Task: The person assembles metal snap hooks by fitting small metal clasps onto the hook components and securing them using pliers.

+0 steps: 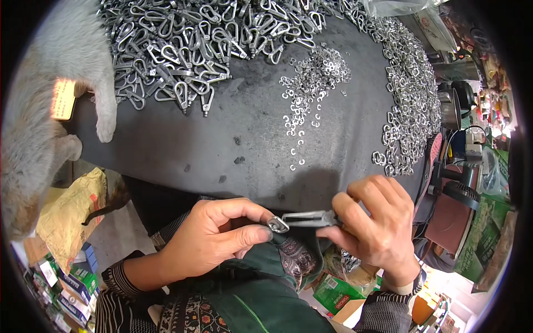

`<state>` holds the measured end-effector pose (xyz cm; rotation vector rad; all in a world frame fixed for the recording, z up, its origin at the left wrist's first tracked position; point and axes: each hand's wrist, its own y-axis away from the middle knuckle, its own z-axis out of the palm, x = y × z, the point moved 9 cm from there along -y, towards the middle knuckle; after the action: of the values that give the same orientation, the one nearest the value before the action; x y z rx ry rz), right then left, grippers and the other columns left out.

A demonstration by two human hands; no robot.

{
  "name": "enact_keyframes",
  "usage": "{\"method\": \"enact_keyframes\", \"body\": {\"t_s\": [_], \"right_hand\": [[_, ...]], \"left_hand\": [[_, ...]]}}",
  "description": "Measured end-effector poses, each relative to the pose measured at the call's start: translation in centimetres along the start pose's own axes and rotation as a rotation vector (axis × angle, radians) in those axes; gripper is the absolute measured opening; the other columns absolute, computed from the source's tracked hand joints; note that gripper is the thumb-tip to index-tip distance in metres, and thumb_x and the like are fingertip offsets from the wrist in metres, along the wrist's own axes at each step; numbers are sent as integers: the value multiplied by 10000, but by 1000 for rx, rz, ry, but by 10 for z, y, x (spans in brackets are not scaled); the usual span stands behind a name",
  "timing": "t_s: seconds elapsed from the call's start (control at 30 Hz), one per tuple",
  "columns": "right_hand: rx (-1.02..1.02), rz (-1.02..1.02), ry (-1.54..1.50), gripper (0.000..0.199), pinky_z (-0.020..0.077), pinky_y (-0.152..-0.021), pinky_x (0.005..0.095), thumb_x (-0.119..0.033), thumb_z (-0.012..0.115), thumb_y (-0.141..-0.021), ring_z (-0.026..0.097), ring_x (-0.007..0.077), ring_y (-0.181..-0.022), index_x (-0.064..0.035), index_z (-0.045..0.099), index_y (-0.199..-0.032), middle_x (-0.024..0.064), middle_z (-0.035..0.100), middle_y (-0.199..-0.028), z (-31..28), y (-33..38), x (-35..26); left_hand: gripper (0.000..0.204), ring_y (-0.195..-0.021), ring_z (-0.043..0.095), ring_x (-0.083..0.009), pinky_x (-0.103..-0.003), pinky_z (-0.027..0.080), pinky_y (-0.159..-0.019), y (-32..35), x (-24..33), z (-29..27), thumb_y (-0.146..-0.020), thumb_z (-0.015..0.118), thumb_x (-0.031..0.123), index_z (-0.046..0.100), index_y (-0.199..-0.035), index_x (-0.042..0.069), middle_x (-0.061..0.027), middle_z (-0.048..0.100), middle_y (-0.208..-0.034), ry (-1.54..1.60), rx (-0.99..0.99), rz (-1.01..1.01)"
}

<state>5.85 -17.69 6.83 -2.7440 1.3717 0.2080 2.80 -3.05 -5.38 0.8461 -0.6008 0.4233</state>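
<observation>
Just past the near edge of the dark tabletop, my left hand (226,233) pinches a small silvery metal ring (278,225) between thumb and forefinger. My right hand (377,219) is closed around a slim grey metal piece with two long bars (305,220). Its left end meets or nearly meets the ring; blur hides which, and my fingers cover its other end. Further off lies a small heap of tiny C-shaped metal clips (316,72), with a loose trail of them toward me. A large pile of snap hooks (205,41) covers the far left of the table.
A long bank of metal rings (408,105) lines the table's (183,139) right side. On the left, a grey cat (61,66) rests with a leg across the tabletop. Beside the table are a yellow bag (75,213), boxes (72,294) and a small black fan (461,194).
</observation>
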Motion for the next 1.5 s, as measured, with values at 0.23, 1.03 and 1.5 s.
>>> {"method": "enact_keyframes", "body": {"t_s": [0.23, 1.03, 1.5], "right_hand": [[83, -114, -127, 356, 403, -576, 329, -384, 763, -720, 559, 202, -701, -87, 648, -880, 44, 546, -791, 3, -4, -4], [87, 341, -32, 357, 446, -688, 387, -95, 797, -637, 584, 281, -806, -68, 639, -955, 84, 590, -882, 14, 60, 41], [424, 701, 114, 148, 502, -682, 427, -15, 687, -766, 641, 339, -776, -40, 637, -903, 135, 632, -812, 20, 80, 116]], "left_hand": [[118, -582, 504, -66, -202, 385, -510, -3, 11, 6, -930, 655, -1, 693, -1027, -55, -77, 633, -891, 59, -75, 87], [265, -928, 572, -289, -408, 456, -815, -11, 144, 3, -745, 650, 66, 678, -1007, 38, -89, 606, -936, -2043, 103, 1188], [267, -658, 488, -19, -199, 365, -538, 6, 144, -61, -1013, 524, 83, 625, -1246, 4, -15, 642, -921, -477, 578, 745]]}}
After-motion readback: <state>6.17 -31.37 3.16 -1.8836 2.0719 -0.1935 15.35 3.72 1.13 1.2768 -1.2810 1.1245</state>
